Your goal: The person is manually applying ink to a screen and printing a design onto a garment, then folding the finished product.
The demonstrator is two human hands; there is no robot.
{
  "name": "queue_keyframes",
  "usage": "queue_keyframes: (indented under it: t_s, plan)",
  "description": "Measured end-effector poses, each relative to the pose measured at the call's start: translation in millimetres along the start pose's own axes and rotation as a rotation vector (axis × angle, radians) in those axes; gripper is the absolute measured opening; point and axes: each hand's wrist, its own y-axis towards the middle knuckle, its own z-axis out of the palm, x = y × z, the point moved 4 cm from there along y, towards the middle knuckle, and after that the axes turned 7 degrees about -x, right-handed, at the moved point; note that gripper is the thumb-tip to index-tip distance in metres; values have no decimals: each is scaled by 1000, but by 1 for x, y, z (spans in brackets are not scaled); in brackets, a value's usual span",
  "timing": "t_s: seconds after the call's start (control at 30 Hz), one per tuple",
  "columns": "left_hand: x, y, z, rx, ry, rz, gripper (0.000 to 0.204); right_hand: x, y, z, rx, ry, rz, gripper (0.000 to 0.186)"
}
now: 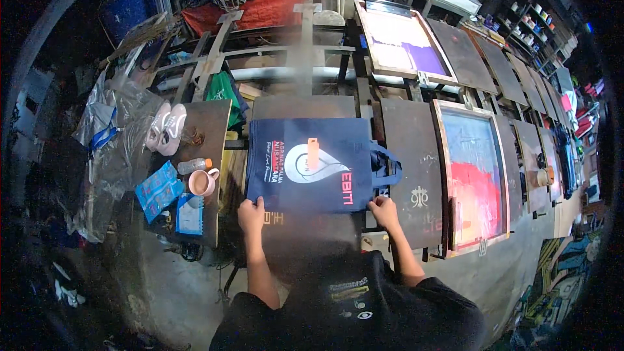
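Head view.

Bag: navy cloth tote, printed face up, lying flat on a dark platen in the middle of a long printing bench. Spread flat, apparently so the face stays smooth and square to the board. Handles lie off its right side. A small orange tag rests on the white drop-shaped print.

Left hand: at the bag's near left corner, fingers curled on the hem; it appears to pinch the cloth, though the grip itself is hidden under the knuckles.

Right hand: at the near right corner, fingers bent over the hem just below the handles, likewise seeming to pinch it. Both hands at opposite corners suit keeping the cloth taut and level.

Screens: one wooden-framed screen with red and blue ink lies flat just right of the bag, on the next platens; another with purple ink sits further up the bench. Both are within reach along the row.

Side board, left of the bag: pink cup, small bottle, blue packets, pair of white shoes, all kept off the printing surface.

Far left: crumpled clear plastic sheet.
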Motion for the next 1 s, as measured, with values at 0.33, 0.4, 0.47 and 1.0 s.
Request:
queue_keyframes:
  t_s: [0.33, 0.4, 0.47, 1.0]
  plan:
    - [3, -5, -1, -86, -6, -30, 38, 6, -4, 0, -33, -29, -13, 27]
    - [0, -6, -3, -97, 0, -32, 38, 3, -5, 1, -43, -46, -5, 27]
    - [1, -8, -4, -109, -48, -33, 38, 7, -6, 0, -34, -37, 3, 27]
    - [-115, -51, -5, 612, -1487, -753, 27, 51, -12, -34, -520, 1370, 300, 34]
